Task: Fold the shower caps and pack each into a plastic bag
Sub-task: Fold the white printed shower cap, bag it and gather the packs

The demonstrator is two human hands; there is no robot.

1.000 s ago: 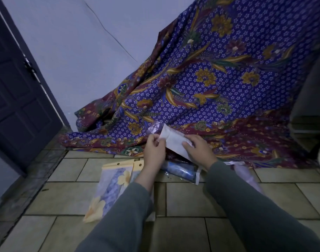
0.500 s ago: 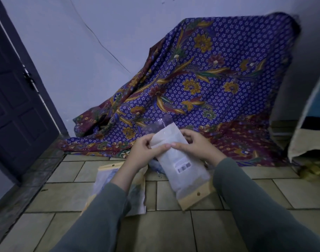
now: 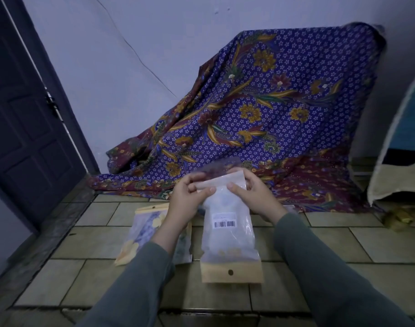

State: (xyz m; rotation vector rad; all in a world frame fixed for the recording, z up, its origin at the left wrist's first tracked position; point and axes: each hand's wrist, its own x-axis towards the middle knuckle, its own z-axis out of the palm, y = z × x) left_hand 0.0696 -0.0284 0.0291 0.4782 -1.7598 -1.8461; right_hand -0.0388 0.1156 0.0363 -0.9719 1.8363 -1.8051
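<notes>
I hold a clear plastic bag [image 3: 227, 234] upside down in front of me, its tan header strip with a punched hole at the bottom and a barcode label on its face. A pale folded shower cap shows through it. My left hand [image 3: 186, 204] pinches the bag's open top edge from the left. On the right side of that edge, my right hand [image 3: 253, 197] pinches it too. A second bag [image 3: 142, 232] holding a blue and yellow flowered shower cap lies on the tiled floor under my left forearm.
A purple flowered cloth [image 3: 260, 119] drapes over something against the wall and spreads onto the floor behind my hands. A dark door [image 3: 24, 128] stands at the left. A pale mat or cushion edge [image 3: 400, 149] leans at the right.
The bag came up from near the floor by the cloth and now hangs upright before me with its header strip down. Both hands shifted to its top edge. My head tilted up.
</notes>
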